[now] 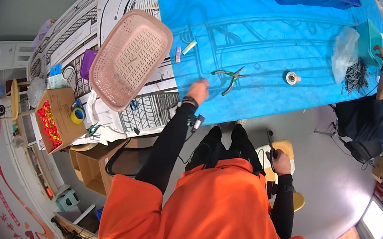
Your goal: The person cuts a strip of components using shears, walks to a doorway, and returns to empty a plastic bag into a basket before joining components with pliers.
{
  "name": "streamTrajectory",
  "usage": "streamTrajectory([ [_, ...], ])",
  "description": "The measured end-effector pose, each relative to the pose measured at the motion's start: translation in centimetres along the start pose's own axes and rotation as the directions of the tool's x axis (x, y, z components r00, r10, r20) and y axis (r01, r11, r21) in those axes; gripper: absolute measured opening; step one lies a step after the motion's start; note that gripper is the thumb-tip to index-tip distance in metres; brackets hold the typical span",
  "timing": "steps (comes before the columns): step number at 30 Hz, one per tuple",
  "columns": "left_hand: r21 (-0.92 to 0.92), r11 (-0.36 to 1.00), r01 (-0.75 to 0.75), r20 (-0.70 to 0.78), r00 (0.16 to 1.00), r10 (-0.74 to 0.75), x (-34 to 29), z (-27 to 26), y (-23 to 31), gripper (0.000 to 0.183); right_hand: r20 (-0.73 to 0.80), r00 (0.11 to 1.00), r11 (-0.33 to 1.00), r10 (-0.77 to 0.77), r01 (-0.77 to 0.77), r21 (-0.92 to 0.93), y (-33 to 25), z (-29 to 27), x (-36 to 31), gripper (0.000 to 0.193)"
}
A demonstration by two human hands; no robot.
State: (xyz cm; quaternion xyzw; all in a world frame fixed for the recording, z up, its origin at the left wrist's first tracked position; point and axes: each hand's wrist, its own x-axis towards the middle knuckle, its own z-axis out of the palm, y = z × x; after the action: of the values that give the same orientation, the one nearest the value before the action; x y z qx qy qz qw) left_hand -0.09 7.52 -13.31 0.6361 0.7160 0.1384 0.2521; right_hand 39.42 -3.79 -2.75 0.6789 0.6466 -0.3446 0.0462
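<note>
My left hand [199, 91] is over the near edge of the blue-covered table [264, 45], its fingers curled closed. Whatever may be inside them is hidden. Just beyond it, a pair of pliers [231, 79] with green handles lies spread apart. Down at my right side, away from the table, my right hand [282, 163] is closed around a slim black tool [271, 142] pointing up and forward; its exact kind is unclear. A small pink box [178, 54] and a pale yellow stick-like piece [189, 47] lie ahead of my left hand.
A pink perforated basket [130, 58] stands at left. A small round can [291, 78] stands right of the pliers. At far right, a seated person [374, 114] reaches to a teal bin [369, 43] near dark metal pieces [357, 76]. A cardboard box [63, 116] holds red and yellow items.
</note>
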Motion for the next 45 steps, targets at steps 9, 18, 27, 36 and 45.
streamTrajectory([
  [9,-0.356,0.928,0.108,0.064,0.994,-0.091,-5.8,-1.4,-1.6,0.033,-0.003,0.994,0.994,-0.107,0.107,0.035,-1.8,-0.2,2.2,0.042],
  [18,0.089,0.994,0.057,0.035,0.998,-0.06,-5.4,0.1,-0.7,0.009,-0.017,0.983,0.983,-0.183,0.183,-0.004,-3.6,-0.3,3.6,0.041],
  [27,-0.194,0.973,0.127,-0.023,0.991,-0.134,-4.8,-0.8,-0.1,0.016,-0.018,0.982,0.98,-0.189,0.188,-0.067,-3.7,0.3,3.2,0.041],
  [36,0.037,0.998,0.046,-0.003,0.999,-0.046,-3.6,-0.8,0.5,0.009,0.017,0.985,0.985,-0.174,0.174,-0.008,-4.8,0.1,3.9,0.04],
  [45,-0.315,0.878,0.361,-0.559,0.677,-0.479,-2.4,-5.8,-11.2,0.014,0.024,0.965,0.965,-0.26,0.261,-0.01,-6.6,1.1,4.7,0.039],
])
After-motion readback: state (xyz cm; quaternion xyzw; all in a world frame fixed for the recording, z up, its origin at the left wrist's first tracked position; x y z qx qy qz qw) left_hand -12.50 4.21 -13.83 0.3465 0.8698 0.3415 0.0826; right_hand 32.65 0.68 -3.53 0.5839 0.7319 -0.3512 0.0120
